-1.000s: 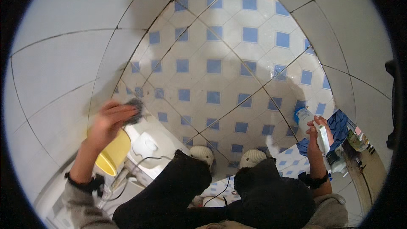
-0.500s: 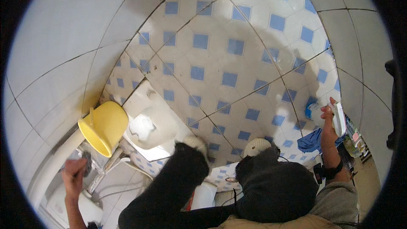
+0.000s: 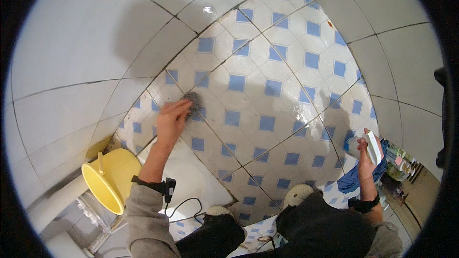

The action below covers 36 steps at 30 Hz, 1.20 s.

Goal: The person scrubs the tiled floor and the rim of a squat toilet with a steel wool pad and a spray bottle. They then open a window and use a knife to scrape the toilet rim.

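My left hand (image 3: 171,120) is closed round a dark grey scouring pad (image 3: 192,105) that looks like steel wool. It rests on the blue-and-white tiled floor (image 3: 248,105), near the foot of the left wall. Out to the right, my right hand (image 3: 366,156) grips a spray bottle with a white trigger head (image 3: 373,149). The bottle's pale body with a blue part (image 3: 352,145) points leftward, above the floor. My fingers partly cover its neck.
A yellow bucket (image 3: 111,179) lies tilted at lower left, beside a white squat toilet (image 3: 203,177). Blue cloth (image 3: 351,180) and several bottles (image 3: 397,160) sit by the right wall. My slippered feet (image 3: 297,195) are at the bottom. White-tiled walls close in both sides.
My left hand has come from beside the bucket up and right onto the floor tiles with the scouring pad. My right hand still holds the spray bottle. The view has shifted.
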Each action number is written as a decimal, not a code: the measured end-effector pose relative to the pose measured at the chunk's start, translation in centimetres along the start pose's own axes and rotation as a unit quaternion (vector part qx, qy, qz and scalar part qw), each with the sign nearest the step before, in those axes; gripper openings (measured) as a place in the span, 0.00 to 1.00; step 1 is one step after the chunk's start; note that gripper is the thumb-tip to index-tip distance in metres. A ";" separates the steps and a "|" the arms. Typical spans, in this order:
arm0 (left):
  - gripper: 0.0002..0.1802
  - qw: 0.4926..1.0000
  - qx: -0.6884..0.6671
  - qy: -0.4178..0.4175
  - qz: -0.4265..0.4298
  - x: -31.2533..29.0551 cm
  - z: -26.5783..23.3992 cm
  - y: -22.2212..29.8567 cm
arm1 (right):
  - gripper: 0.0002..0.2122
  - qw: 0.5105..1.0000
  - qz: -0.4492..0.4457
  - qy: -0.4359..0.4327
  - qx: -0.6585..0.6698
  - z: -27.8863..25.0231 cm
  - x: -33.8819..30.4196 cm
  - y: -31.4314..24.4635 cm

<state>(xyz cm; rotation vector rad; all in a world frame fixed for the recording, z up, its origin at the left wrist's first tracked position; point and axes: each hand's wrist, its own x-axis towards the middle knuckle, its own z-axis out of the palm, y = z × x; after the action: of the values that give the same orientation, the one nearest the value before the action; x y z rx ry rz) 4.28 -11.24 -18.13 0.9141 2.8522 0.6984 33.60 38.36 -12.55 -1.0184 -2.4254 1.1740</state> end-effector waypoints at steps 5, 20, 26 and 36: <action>0.20 0.986 -0.033 -0.143 0.083 -4.7 3.7 5.7 | 0.09 0.979 -0.173 -0.029 -0.099 0.5 -0.8 0.8; 0.11 0.910 0.160 0.174 -0.341 -12.3 -4.6 -12.8 | 0.19 0.995 -0.023 0.056 0.074 -0.3 0.5 3.6; 0.11 0.846 0.182 0.176 -0.469 -12.5 -4.7 -11.9 | 0.17 0.994 -0.041 0.056 0.080 0.0 0.0 4.0; 0.13 0.961 0.092 0.181 -0.190 -3.0 1.9 -6.3 | 0.18 0.992 -0.081 0.022 0.089 0.3 1.2 3.6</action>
<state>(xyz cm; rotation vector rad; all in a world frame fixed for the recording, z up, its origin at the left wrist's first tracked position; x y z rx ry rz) 3.71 -16.69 -22.82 0.2429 3.3168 0.6146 34.30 40.59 -15.60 -0.7718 -2.2720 1.2704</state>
